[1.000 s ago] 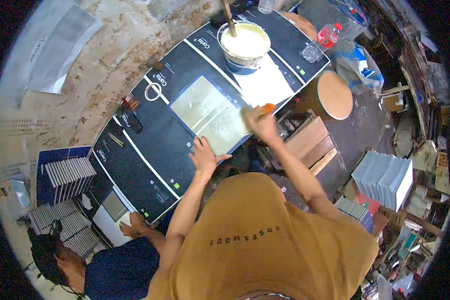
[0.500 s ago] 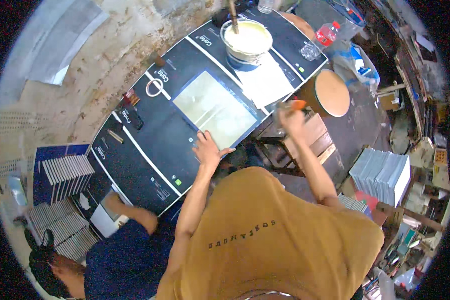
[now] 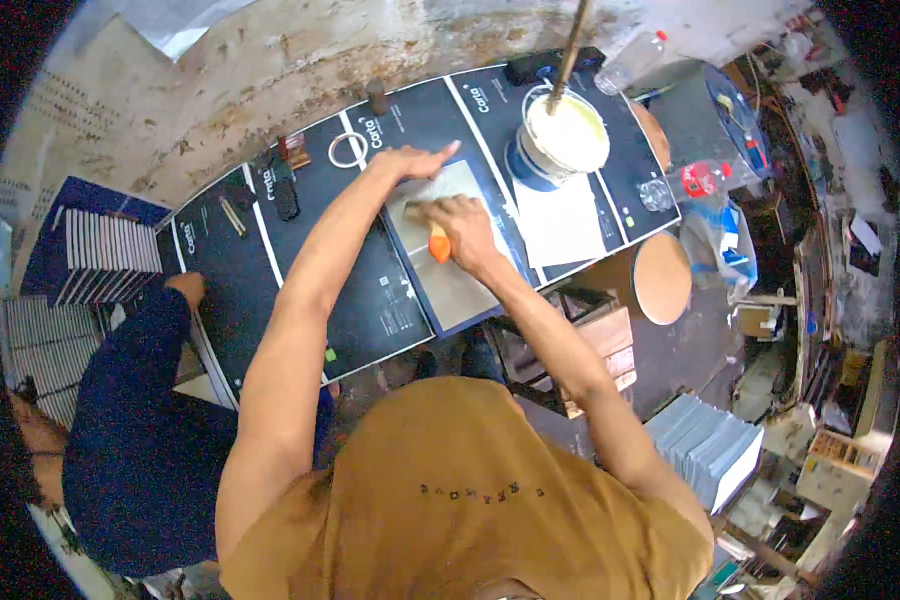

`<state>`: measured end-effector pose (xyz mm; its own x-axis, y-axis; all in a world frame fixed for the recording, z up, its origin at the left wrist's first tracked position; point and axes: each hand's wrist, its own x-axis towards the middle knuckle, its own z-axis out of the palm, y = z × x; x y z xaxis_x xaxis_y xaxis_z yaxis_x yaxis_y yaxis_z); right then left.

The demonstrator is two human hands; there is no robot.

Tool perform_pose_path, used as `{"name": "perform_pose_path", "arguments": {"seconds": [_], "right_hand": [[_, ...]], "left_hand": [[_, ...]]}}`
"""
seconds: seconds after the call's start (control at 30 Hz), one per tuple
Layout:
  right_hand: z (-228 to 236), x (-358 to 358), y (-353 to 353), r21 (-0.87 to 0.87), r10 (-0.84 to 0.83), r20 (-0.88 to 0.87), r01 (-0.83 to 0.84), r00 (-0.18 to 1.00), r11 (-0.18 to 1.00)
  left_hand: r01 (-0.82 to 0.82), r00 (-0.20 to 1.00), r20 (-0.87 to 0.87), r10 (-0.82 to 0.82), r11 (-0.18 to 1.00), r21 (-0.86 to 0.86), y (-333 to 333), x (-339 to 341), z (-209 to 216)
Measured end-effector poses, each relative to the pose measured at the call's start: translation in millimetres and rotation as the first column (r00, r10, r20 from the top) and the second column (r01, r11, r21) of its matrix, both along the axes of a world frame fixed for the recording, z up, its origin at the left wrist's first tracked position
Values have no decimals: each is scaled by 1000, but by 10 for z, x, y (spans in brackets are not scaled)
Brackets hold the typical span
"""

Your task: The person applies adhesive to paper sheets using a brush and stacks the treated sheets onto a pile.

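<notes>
A pale sheet with a dark blue border [image 3: 458,300] lies on the black-covered table. My left hand [image 3: 415,163] rests at the sheet's far edge, fingers spread and one digit pointing right. Nothing shows in its grasp. Over the middle of the sheet, my right hand [image 3: 460,232] is closed round a tool with an orange handle [image 3: 439,246]. The tool's working end is mostly hidden under the fingers, so I cannot tell its exact kind. A bucket of creamy white paste [image 3: 567,140] with a stick [image 3: 570,55] in it stands to the right, beside white paper [image 3: 560,228].
A roll of tape [image 3: 347,150] lies on the table's far side. Bottles [image 3: 705,178] and a round-topped stool [image 3: 662,280] are at the right. A co-worker in a dark blue sleeve [image 3: 130,370] is at the left, near stacked books [image 3: 110,257]. Grey stacks [image 3: 705,450] stand lower right.
My left hand has gone from the sheet's near edge to its far edge. My right hand has brought the orange-handled tool from beyond the table's right edge onto the sheet. The view has turned.
</notes>
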<state>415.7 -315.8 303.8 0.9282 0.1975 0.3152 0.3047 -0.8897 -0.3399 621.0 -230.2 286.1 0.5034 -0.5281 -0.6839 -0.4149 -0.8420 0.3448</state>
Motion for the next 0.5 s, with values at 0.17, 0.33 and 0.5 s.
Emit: {"name": "perform_pose_path", "arguments": {"seconds": [0.17,0.33,0.5], "right_hand": [[-421,-253,632,73,204,-109,-197,973,978],[-74,108,615,-16,160,-125,-163,979,986],[-632,88,863,22,310,-121,-309,943,951]], "left_hand": [[59,957,-280,-71,997,-51,-46,-105,382],[57,936,-343,-81,995,-78,-32,161,-201],[52,902,-425,-76,996,-69,-110,330,-449]]}}
